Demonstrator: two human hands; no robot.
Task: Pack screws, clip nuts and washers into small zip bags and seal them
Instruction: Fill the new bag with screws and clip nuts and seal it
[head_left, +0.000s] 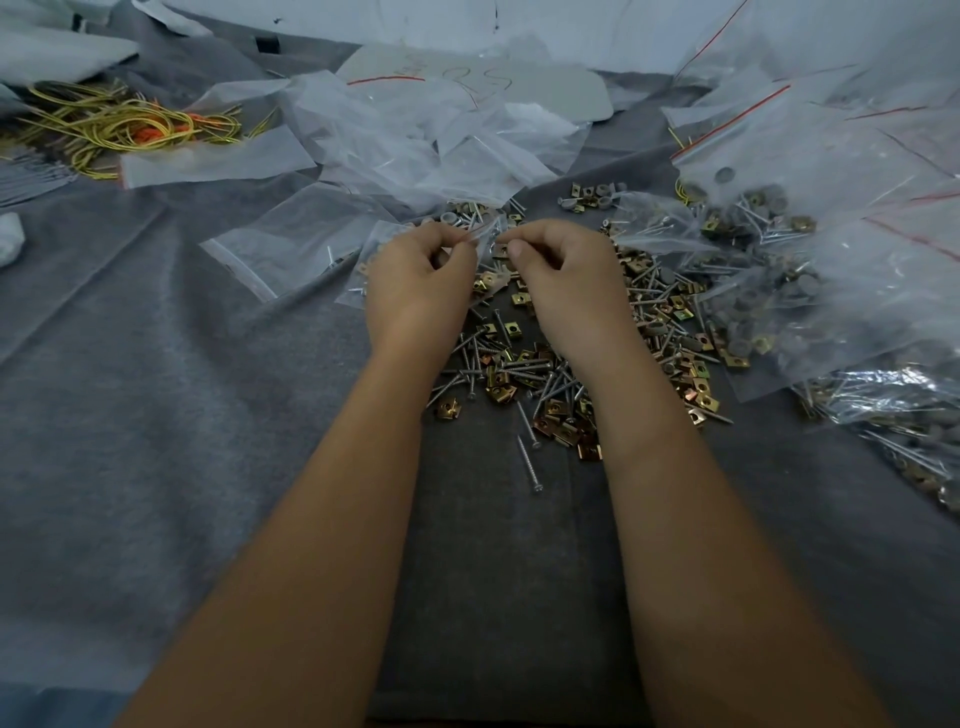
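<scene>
A small clear zip bag (488, 244) hangs between my two hands above the pile. My left hand (415, 280) pinches its top edge on the left, and my right hand (566, 280) pinches the same edge on the right. Brass clip nuts and a few screws show through the bag's lower part. Beneath my hands spreads a loose pile of silver screws and brass clip nuts (524, 374) on the grey felt cloth (208, 415). Grey round washers (748, 306) lie among the hardware to the right, partly under clear plastic.
Empty clear zip bags (415, 135) are heaped behind the pile. Another small bag with a screw (280, 244) lies left of my hands. Larger bags holding hardware (831, 249) crowd the right side. A tangle of yellow and orange wire (130, 124) lies at the far left.
</scene>
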